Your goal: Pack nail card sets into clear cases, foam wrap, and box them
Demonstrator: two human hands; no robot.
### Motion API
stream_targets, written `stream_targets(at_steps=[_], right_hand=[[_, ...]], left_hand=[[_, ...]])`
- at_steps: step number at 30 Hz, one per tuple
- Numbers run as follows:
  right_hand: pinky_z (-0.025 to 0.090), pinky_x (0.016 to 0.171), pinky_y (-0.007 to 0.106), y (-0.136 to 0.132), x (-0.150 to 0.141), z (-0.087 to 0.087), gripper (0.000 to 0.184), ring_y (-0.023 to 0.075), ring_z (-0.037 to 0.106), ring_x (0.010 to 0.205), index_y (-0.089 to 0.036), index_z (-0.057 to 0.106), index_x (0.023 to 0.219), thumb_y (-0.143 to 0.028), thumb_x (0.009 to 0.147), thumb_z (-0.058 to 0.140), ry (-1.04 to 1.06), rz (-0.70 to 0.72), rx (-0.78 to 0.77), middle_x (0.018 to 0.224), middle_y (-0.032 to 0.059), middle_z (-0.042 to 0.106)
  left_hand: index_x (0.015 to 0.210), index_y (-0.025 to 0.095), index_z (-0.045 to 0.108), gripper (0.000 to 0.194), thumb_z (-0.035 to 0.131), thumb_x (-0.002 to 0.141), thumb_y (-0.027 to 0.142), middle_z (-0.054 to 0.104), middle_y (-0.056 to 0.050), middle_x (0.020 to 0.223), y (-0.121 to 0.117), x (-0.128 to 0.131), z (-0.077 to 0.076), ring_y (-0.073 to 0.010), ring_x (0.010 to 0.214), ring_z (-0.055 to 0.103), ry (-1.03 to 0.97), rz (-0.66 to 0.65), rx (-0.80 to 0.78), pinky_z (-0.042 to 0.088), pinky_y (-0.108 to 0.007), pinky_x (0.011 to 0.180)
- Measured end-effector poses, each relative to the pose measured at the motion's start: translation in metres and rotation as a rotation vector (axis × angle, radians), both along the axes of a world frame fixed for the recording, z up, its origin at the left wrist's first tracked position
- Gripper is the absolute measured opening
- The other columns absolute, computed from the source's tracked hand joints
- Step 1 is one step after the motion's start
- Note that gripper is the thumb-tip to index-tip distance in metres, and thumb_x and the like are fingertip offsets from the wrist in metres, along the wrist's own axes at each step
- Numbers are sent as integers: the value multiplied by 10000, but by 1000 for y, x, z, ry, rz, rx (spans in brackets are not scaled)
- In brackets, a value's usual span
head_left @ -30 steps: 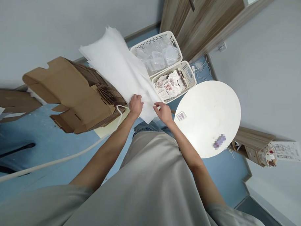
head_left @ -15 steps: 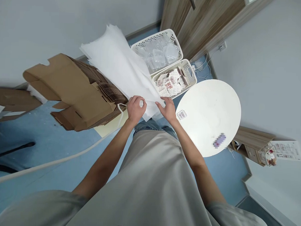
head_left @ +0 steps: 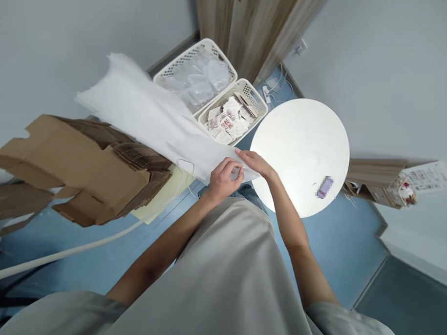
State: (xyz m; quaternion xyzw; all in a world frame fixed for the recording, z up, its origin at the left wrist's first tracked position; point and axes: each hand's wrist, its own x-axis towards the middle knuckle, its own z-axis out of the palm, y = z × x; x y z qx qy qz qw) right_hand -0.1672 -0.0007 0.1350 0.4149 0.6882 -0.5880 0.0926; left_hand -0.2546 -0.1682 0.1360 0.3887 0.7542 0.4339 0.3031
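Note:
A long stack of thin, whitish, slightly see-through sheets [head_left: 152,109] stretches from the upper left down to my hands in front of my waist. My left hand [head_left: 225,180] is closed, thumb and index finger pinching the near end of the sheets. My right hand [head_left: 258,164] lies palm down over the same end, its fingers straight and pointing left, close to the left fingertips. Its thumb is mostly hidden. The near corner of the sheets reaches the edge of a round white table [head_left: 301,150].
Folded brown cardboard boxes [head_left: 73,167] stand at the left. White baskets hold clear plastic containers [head_left: 200,81] and printed cards [head_left: 227,121]. A pale hose [head_left: 96,241] crosses the lower left. On the table lies a blurred purple item [head_left: 324,187]; a wooden cabinet [head_left: 246,26] stands behind.
My left hand has moved right along the near edge of the sheets, closer to my right hand. My right hand has flattened over the sheets. The whole view has shifted.

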Motion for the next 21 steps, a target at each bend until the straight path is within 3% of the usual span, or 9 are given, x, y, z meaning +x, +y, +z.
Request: stream_targets(at_steps=[2, 4, 7, 11, 16, 21], right_hand=[[458, 644, 272, 7, 30, 10, 619, 177, 611, 737, -196, 682, 828, -808, 856, 765, 95, -110, -113, 756, 3, 652], [455, 624, 266, 13, 65, 21, 591, 168, 600, 731, -198, 703, 882, -772, 813, 825, 160, -276, -125, 790, 5, 670], [469, 635, 271, 19, 119, 35, 550, 173, 593, 742, -211, 709, 902, -736, 808, 846, 188, -537, 3, 808, 13, 670], [467, 640, 268, 23, 190, 40, 488, 155, 560, 717, -231, 696, 883, -693, 838, 847, 255, -772, 109, 801, -6, 637], [425, 603, 252, 24, 262, 20, 477, 128, 526, 669, -234, 670, 865, -683, 843, 829, 251, -997, 199, 781, -29, 607], [437, 614, 252, 26, 314, -27, 500, 136, 577, 693, -227, 632, 866, -710, 840, 759, 158, -1119, 241, 795, -14, 638]], left_hand=[[1027, 279, 713, 70, 663, 1000, 320, 722, -90, 1095, 15, 16, 7, -237, 1018, 720, -50, -138, 1, 596, -361, 957], [1029, 281, 732, 81, 666, 1006, 322, 725, -91, 1083, 29, 33, 12, -239, 1039, 726, -71, -278, 18, 594, -342, 918], [1044, 277, 750, 141, 616, 1052, 320, 736, -78, 1043, 51, 58, 11, -216, 972, 739, 25, -471, 109, 586, -320, 856], [1099, 252, 746, 225, 527, 1125, 298, 730, -58, 989, 83, 88, -3, -193, 892, 743, 234, -649, 346, 588, -315, 803], [1270, 194, 701, 264, 469, 1143, 197, 742, -75, 1054, 116, 123, -30, -210, 964, 749, 412, -795, 501, 599, -338, 837], [1332, 191, 697, 327, 451, 1118, 166, 743, -95, 1148, 139, 157, -69, -220, 977, 748, 434, -906, 278, 588, -314, 751]])
